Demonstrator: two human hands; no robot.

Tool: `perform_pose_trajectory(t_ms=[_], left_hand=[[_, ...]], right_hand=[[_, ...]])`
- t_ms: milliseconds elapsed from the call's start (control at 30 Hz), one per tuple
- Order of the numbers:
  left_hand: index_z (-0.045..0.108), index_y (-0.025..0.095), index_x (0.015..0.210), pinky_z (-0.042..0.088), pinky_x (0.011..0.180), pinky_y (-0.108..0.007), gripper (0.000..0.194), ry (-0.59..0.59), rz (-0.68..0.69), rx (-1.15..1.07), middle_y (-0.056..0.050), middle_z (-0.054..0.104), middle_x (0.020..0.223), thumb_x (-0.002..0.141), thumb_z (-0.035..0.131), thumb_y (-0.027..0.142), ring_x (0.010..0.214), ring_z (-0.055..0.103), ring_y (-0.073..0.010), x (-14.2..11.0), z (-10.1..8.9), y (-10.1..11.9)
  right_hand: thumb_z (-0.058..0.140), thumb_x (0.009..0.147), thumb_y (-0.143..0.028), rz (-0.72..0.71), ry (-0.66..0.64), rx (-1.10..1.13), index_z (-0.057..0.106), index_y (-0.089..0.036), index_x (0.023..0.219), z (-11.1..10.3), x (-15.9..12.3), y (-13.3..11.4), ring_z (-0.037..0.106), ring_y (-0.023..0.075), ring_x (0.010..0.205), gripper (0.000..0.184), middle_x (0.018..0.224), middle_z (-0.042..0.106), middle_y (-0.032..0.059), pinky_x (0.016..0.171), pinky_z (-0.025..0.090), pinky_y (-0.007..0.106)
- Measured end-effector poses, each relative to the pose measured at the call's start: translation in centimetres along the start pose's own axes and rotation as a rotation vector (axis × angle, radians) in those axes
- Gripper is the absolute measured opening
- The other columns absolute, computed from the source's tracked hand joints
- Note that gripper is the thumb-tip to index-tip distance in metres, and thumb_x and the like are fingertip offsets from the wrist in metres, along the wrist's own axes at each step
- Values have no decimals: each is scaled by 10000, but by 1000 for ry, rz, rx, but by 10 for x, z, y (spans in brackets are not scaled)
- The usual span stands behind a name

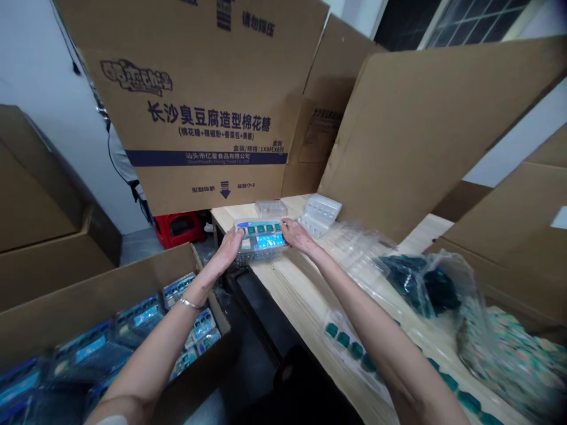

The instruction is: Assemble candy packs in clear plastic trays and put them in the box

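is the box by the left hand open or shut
Open: the flaps of the cardboard carton stand up, and plastic packs with blue cards show inside.

A tall brown cardboard flap [208,112] blocks the far end of the pale wooden table [283,301]. Free space drops left of it, before an open brown carton [101,283].

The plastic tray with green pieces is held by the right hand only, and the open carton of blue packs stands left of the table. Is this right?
No. The head view shows the plastic tray held by both hands, the left hand and the right hand. The open carton of blue packs does stand left of the table.
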State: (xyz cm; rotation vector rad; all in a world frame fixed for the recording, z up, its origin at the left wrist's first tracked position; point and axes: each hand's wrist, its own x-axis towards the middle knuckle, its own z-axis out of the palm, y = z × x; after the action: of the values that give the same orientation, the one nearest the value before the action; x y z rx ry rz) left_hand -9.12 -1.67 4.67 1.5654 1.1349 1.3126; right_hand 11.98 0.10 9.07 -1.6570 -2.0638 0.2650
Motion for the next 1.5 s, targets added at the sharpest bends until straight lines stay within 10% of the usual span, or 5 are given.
perform_pose_trajectory(t_ms=[233, 600, 767, 1100, 1500], left_hand=[[147, 120, 1441, 73, 1124, -335, 773, 113, -215, -154, -123, 87, 1530, 808, 539, 329, 1397, 93, -224, 15, 13, -42], [124, 149, 1447, 256, 1084, -366, 805, 67, -282, -196, -154, 133, 1516, 811, 525, 439, 1328, 302, -275, 6, 9, -28], [369, 161, 1339, 209, 1099, -356, 598, 340, 271, 213, -134, 318, 1432, 823, 511, 426, 1326, 277, -244, -28, 23, 14], [590, 160, 919, 464, 822, -360, 308, -447, 56, -202, -87, 659, 923, 666, 660, 322, 856, 612, -193, -17, 213, 2], [561, 138, 945, 468, 803, -371, 485, -510, -90, -278, -121, 646, 982, 571, 734, 395, 910, 607, -222, -16, 216, -9]], right_hand=[[389, 845, -113, 40, -168, -341, 604, -105, 981, 30, 14, -3, 641, 228, 897, 255, 935, 682, 150, 712, 444, 272], [254, 948, -401, 150, -73, -282, 366, -159, 1288, 13, -20, -10, 602, 227, 1005, 432, 1109, 625, 124, 806, 447, 332], [395, 912, -316, 286, -123, -475, 599, -156, 1045, -38, -87, 35, 588, 212, 1013, 292, 1081, 629, 123, 810, 443, 292], [422, 862, -102, 382, -84, -646, 607, -134, 1024, -44, -149, 120, 541, 203, 1025, 248, 1061, 598, 133, 779, 447, 261], [364, 851, -60, 277, 53, -690, 550, -91, 1039, -28, -144, 141, 499, 240, 988, 265, 1047, 549, 179, 766, 448, 312]])
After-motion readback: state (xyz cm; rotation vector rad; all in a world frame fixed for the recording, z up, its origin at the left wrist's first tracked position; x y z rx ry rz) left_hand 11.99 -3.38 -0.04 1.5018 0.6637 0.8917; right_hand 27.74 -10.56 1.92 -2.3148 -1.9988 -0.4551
